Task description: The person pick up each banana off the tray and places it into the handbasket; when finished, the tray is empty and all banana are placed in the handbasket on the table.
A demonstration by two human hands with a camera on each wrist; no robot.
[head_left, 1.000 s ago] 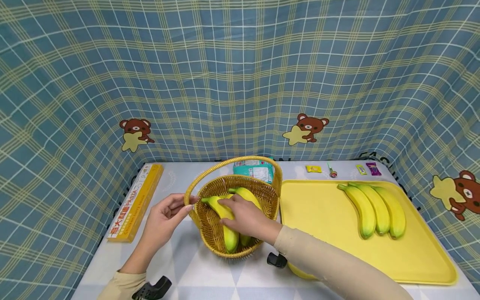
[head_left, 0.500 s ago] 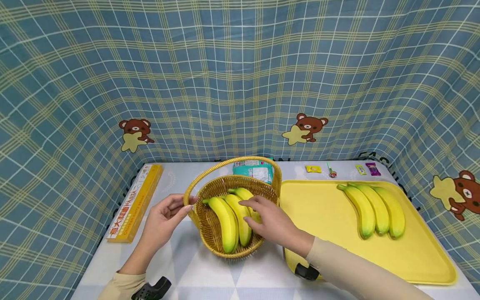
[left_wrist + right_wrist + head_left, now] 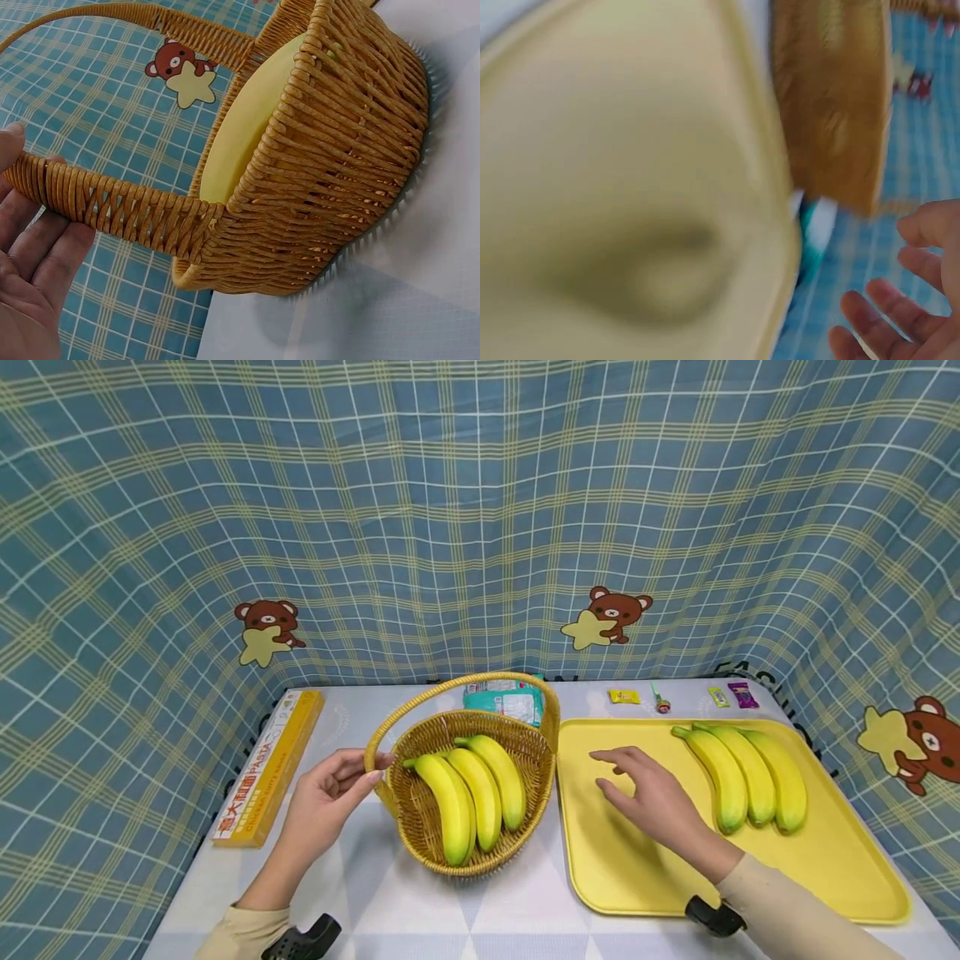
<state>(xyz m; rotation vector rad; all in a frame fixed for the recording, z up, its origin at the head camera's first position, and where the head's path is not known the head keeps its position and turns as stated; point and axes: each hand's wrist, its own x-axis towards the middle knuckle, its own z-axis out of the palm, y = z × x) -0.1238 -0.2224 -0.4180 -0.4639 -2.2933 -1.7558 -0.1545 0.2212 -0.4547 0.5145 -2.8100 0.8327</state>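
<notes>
Two hands in my head view: the left hand (image 3: 327,797) on the basket handle (image 3: 465,679), the right hand (image 3: 663,802) off to the side.
Left grip: thumb on one side, curled fingers on the other; from my left wrist feed I see it has hold of the handle's left part.
Right grip: fingers loosely bent and spread apart, thumb clear of them, nothing held; I see it above the yellow tray (image 3: 622,881), its shadow falling on the surface.
Woven basket (image 3: 536,768): on the table (image 3: 420,910), opening up, handle arching over; I cannot tell whether its right side touches the tray.
Basket bananas (image 3: 476,797): I count at least three, side by side, stems toward the far left; another may lie underneath.
Tray bananas (image 3: 750,777): three together on the tray's right part, stems toward the far edge.
Teal packet (image 3: 510,703): behind the basket, partly hidden from me by it.
Behind the tray: a yellow packet (image 3: 624,697), a small lollipop (image 3: 662,702), a green packet (image 3: 718,697) and a purple packet (image 3: 743,695).
Pasta box (image 3: 270,768): lying at the table's left side, well apart from the basket.
Plaid cloth (image 3: 480,527): around the table's back and sides, printed with bears holding stars.
Right wrist feed: blurred, so I get little detail.
</notes>
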